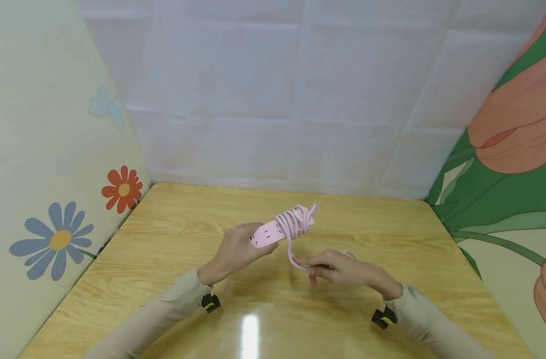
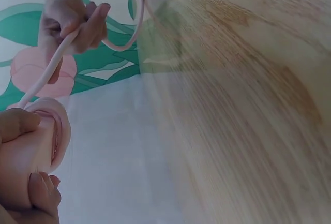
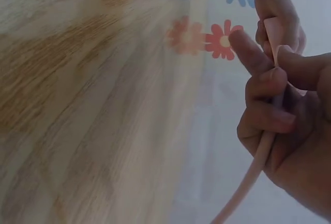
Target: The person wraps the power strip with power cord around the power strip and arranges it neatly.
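Note:
My left hand [image 1: 241,248] grips one end of a pink power strip [image 1: 266,234], held tilted above the table with its socket slots showing. Several turns of pink cord [image 1: 295,222] are wound around the strip's far end. From these turns a length of cord runs down to my right hand [image 1: 336,268], which pinches it between thumb and fingers. In the right wrist view the cord [image 3: 243,193] passes through the curled fingers and trails out below the palm. The left wrist view shows the left thumb and fingers [image 2: 44,193] around the strip's body, close to the coils.
A wood-grain table [image 1: 188,209] lies under both hands, with a bright light reflection near its front. White sheeting [image 1: 255,99] hangs behind it. Painted walls with flowers [image 1: 60,240] stand on the left and right. Each wrist wears a small black device [image 1: 210,302].

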`<state>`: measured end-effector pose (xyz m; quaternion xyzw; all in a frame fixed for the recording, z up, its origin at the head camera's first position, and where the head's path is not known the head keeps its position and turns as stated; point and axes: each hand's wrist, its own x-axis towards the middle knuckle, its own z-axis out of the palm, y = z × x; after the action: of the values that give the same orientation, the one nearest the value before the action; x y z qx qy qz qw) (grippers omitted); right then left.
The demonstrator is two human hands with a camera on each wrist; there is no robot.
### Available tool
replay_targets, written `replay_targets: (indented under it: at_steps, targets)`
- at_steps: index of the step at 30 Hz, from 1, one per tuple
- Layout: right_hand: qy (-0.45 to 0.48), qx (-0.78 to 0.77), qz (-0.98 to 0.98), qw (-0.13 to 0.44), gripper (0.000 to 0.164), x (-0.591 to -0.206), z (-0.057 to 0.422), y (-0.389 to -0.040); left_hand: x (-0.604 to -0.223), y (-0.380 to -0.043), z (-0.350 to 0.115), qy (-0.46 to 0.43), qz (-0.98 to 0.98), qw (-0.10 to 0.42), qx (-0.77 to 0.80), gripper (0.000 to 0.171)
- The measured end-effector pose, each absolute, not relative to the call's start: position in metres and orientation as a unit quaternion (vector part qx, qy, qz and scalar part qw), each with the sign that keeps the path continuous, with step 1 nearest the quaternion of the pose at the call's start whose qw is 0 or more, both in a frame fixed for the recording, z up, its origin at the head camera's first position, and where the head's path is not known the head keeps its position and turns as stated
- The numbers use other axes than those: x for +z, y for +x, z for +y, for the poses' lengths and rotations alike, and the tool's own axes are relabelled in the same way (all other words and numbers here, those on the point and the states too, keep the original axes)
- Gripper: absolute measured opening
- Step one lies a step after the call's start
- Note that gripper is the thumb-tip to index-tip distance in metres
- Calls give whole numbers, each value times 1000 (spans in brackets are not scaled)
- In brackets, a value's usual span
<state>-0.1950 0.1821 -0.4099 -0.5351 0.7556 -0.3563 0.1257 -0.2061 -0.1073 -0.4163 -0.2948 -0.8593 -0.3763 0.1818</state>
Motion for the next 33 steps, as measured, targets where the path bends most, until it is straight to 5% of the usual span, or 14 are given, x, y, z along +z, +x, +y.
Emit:
replay_targets:
  at_steps: [14,24,33]
  targets:
    - [-491,-307,810,90,25,-423,181,-205,-410,-198,-99,-330,-832,179,-408,31]
    - [-445,-272,851,67,29,-429,181,-212,-413,-190,-98,-334,-828,172,-416,31]
    - [-502,-269,822,-6,7,-438,180,-223,-418,-187,-95,-342,-832,177,-400,39]
